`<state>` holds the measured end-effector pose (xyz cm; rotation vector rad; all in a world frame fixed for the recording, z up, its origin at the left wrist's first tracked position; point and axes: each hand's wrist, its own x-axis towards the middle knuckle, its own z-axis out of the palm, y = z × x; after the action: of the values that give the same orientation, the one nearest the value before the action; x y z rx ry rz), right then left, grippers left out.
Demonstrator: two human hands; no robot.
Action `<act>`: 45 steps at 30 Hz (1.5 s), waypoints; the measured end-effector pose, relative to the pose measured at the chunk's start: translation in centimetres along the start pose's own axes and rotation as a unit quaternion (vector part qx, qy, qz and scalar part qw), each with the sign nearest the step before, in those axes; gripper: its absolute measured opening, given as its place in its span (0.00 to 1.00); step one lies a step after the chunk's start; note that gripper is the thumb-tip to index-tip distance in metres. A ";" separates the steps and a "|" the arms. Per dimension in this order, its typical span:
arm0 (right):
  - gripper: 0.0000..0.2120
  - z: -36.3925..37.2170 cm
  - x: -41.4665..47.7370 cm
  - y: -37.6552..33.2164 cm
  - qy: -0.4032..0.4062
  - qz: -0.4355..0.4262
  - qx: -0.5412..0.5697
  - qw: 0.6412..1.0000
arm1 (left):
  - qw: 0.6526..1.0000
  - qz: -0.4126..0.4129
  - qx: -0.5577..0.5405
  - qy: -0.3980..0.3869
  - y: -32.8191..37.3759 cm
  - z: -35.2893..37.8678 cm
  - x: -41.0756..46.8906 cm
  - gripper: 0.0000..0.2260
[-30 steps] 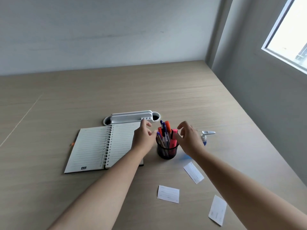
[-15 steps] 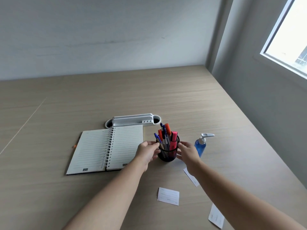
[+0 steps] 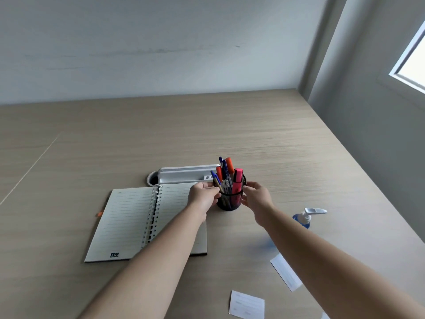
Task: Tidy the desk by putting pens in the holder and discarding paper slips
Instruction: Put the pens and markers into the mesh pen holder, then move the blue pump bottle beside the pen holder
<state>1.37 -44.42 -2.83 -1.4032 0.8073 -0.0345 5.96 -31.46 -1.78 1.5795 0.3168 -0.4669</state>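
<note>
A black mesh pen holder point(image 3: 230, 201) stands on the wooden desk point(image 3: 264, 143), just right of the notebook. Several pens and markers point(image 3: 226, 173), blue, orange and pink, stick up out of it. My left hand point(image 3: 202, 198) grips its left side and my right hand point(image 3: 256, 199) grips its right side. Two white paper slips lie on the desk nearer to me: one point(image 3: 285, 271) partly under my right forearm, another point(image 3: 247, 305) at the bottom edge.
An open spiral notebook point(image 3: 138, 222) lies left of the holder, partly under my left forearm. A grey cable tray point(image 3: 184, 174) sits behind it. A blue pump bottle point(image 3: 303, 218) stands to the right. Walls close off the back and right side.
Both hands closed onto the sides of the pen holder, and it has shifted away from me toward the cable tray. The view has tilted, so the slips sit lower in frame.
</note>
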 end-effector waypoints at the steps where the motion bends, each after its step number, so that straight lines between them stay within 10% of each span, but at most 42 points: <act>1: 0.12 0.3 0.6 -0.2 0.000 -0.004 -0.003 1.000 | 1.000 0.000 -0.001 0.003 0.3 0.1 0.5 0.06; 12: 0.08 -0.2 -0.3 0.0 0.002 -0.017 0.000 1.000 | 1.000 0.010 -0.008 0.015 0.0 -0.1 0.6 0.09; 23: 0.06 -9.7 -10.6 5.1 -0.131 0.012 -0.117 0.984 | 0.974 0.056 0.209 -0.072 -5.5 0.2 -8.8 0.04; 29: 0.03 -17.3 -10.6 5.7 -0.045 0.030 -0.153 0.987 | 0.925 0.151 0.318 -0.142 -3.1 4.7 -11.9 0.05; 36: 0.23 -17.8 -8.0 3.4 0.012 -0.083 -0.250 0.965 | 0.842 0.243 0.440 -0.197 1.9 10.7 -13.2 0.20; 45: 0.17 -15.6 -6.3 4.7 -0.001 -0.132 -0.219 0.967 | 0.849 0.269 0.418 -0.177 0.2 12.7 -12.0 0.05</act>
<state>-13.39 -53.73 -3.19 -1.9234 0.6424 -0.0631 -5.75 -43.13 3.89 2.2620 -0.7086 -0.4629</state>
